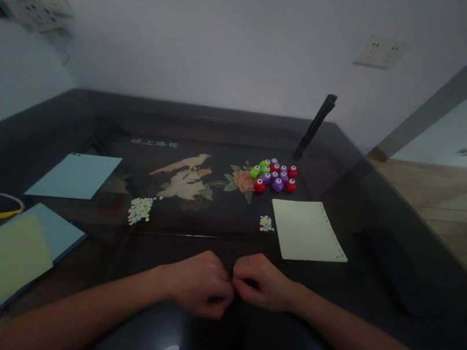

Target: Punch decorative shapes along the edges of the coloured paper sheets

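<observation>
Head view, curled hands [205, 283] [263, 282]; table [204, 223] bearing papers [308, 231]

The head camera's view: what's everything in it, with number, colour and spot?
Table: one, black, centre
Printed picture: one, multicoloured birds and flowers, on tabletop
Toys: over ten, red, green and purple, right of picture
Bits: two piles, pale mix, left and right
Blue sheets: at least two, left
Yellowish sheets: two, left and right
Stick: one, black, far right, tilted
Slab: one, dark, right, dim
Cable: white, left, count unclear
Tag: one, yellow, by cable
Sockets: several, white, on pale wall
Floor: one, brown, right
Left hand, right hand: curled, front centre
</observation>
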`<control>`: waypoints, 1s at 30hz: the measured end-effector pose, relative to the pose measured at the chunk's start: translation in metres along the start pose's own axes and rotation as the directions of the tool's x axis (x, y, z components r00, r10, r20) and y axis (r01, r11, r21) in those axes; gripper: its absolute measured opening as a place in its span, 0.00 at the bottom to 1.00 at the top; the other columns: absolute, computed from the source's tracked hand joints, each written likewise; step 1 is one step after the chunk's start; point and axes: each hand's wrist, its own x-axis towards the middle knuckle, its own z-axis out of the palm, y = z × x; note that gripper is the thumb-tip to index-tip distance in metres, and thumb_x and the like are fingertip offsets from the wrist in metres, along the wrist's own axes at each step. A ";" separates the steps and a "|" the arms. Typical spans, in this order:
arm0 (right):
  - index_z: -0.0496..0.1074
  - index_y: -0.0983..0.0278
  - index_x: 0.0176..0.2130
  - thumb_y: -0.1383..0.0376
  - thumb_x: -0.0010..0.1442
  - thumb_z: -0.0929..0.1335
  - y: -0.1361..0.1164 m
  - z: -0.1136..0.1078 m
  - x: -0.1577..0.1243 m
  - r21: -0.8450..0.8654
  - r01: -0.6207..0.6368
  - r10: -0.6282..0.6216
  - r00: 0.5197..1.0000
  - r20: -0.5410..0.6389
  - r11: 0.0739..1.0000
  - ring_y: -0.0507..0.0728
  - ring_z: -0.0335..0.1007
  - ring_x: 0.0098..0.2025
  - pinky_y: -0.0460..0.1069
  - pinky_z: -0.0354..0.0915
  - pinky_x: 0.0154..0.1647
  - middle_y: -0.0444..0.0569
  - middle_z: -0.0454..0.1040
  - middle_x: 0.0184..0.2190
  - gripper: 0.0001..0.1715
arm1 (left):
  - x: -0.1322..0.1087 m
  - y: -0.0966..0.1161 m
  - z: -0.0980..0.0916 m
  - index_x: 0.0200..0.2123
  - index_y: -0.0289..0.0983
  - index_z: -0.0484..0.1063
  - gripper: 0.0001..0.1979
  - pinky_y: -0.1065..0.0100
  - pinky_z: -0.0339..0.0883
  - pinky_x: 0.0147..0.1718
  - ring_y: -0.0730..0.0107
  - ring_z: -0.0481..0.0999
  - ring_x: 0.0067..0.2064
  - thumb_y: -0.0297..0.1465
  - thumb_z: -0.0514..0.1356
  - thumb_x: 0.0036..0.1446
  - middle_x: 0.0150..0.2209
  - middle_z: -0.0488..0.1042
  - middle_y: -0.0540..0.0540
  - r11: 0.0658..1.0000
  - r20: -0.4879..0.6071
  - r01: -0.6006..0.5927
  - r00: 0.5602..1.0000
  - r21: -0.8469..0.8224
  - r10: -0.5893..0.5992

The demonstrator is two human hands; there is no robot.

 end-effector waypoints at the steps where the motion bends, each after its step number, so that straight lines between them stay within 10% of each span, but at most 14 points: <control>1: 0.51 0.61 0.22 0.68 0.58 0.60 0.000 0.000 -0.001 0.006 -0.005 0.005 1.000 -0.005 1.000 0.49 0.53 0.23 0.45 0.51 0.25 0.40 0.55 0.19 0.16 | 0.000 0.000 0.001 0.22 0.38 0.68 0.05 0.69 0.56 0.22 0.73 0.67 0.22 0.25 0.57 0.48 0.18 0.70 0.53 1.000 -0.006 -0.007 1.000 0.006 0.008; 30: 0.55 0.63 0.21 0.67 0.59 0.61 -0.007 0.003 -0.004 0.234 -0.067 0.063 0.998 0.025 0.970 0.47 0.52 0.21 0.43 0.50 0.24 0.38 0.55 0.17 0.16 | 0.003 0.003 0.007 0.22 0.39 0.69 0.06 0.68 0.56 0.18 0.72 0.68 0.20 0.31 0.59 0.49 0.18 0.71 0.52 0.985 0.046 -0.029 0.999 0.168 0.022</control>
